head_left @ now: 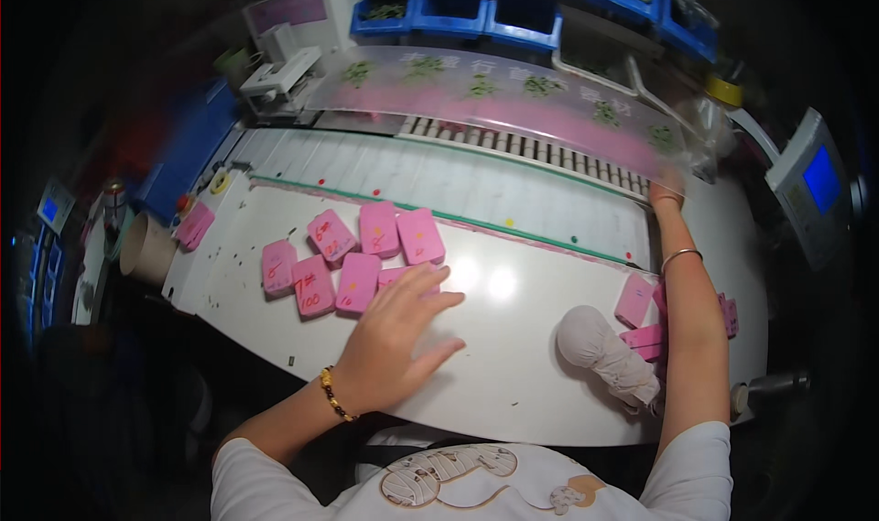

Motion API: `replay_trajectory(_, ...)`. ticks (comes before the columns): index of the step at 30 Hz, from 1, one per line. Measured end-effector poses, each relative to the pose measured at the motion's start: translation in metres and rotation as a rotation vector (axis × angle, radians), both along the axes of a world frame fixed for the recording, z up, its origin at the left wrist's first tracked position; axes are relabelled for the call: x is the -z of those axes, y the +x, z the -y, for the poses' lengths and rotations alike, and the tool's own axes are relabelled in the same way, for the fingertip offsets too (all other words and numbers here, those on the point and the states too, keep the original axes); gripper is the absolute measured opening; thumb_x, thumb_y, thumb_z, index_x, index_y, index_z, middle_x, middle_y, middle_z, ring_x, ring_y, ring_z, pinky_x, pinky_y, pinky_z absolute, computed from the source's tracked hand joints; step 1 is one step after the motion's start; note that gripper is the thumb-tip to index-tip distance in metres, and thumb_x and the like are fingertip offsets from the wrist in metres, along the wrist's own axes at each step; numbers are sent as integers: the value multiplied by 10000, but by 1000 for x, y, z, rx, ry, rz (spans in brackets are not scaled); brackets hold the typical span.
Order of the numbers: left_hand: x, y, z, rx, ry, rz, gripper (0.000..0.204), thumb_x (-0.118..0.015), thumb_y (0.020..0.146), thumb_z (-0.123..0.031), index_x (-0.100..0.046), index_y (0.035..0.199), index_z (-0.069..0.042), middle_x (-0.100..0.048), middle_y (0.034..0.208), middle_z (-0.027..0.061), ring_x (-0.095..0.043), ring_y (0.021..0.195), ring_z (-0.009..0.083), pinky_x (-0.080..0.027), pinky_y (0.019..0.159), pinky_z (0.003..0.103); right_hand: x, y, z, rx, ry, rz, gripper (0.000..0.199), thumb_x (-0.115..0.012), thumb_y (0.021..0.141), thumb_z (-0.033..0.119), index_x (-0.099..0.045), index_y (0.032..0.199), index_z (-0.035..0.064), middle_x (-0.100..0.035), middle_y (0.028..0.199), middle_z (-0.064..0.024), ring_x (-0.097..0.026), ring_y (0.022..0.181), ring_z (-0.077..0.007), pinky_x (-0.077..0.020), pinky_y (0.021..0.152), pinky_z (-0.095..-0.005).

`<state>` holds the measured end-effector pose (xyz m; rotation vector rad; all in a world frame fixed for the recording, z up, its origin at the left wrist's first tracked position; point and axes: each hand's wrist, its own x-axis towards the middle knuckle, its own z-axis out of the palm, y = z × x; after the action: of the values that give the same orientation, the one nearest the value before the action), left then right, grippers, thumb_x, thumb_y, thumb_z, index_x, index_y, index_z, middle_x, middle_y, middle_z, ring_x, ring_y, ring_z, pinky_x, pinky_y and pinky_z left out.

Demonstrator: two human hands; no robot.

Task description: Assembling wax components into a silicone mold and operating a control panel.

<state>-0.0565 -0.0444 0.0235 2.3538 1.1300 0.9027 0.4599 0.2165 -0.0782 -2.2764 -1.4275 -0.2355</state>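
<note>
**Hands over the pink blocks**

The left hand (396, 338) is hovering with fingers spread, empty, beside a cluster of pink blocks (352, 255) lying flat on the white desk (513, 374). The right hand (667, 189) is reaching far up to a clear plastic sheet (513, 100); its grip cannot be made out. The blocks are looking light, stiff and smooth, best pinched by their long edges.

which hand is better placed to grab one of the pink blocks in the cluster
Left. The left hand lies open right at the pink blocks, fingertips touching the nearest. The right hand is stretched far off to the clear sheet at the table's back edge.
</note>
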Motion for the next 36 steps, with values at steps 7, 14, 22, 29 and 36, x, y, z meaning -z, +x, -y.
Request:
replay_trajectory(7,8,-50,-11,-201,131,-45,392,-737,739,-27,-621,1113,-7,-624,1150,156,-585,1100,356,-463,952,427,-7,-25,14,-215,-3,80,408,-614,882,238,-601,1256,76,-602,1258,-208,-543,1177,-404,-427,1002,-454)
replay_trajectory(14,7,-47,-30,-222,118,-340,551,-828,654,-262,-628,1104,-15,-546,1172,152,-476,1184,338,-301,1067,468,-47,-68,95,-474,-31,-191,571,-684,846,227,-510,1359,45,-496,1398,-188,-433,1310,-365,-315,1102,-391)
replay_trajectory(22,15,-49,-31,-181,68,-384,593,-838,646,-315,-628,1115,-18,-470,1211,167,-428,1199,351,-288,1073,473,-128,-189,250,-780,-93,-223,529,-676,842,109,-512,1338,28,-451,1438,-183,-442,1311,-329,-393,1047,-402)
replay_trajectory(29,7,-29,-63,-215,268,-291,627,-823,675,-364,-620,1159,-21,-516,1197,178,-452,1174,347,-315,1036,460,-138,-248,310,-1121,-152,-249,507,-720,814,94,-554,1289,28,-519,1343,-195,-535,1200,-363,-462,973,-424)
replay_trajectory(36,7,-24,-112,-179,-53,-476,682,-802,680,-444,-579,1140,7,-538,1230,176,-449,1227,338,-309,1050,452,-123,-280,325,-1220,-83,-421,493,-727,816,103,-563,1274,22,-559,1284,-193,-575,1137,-357,-473,958,-420)
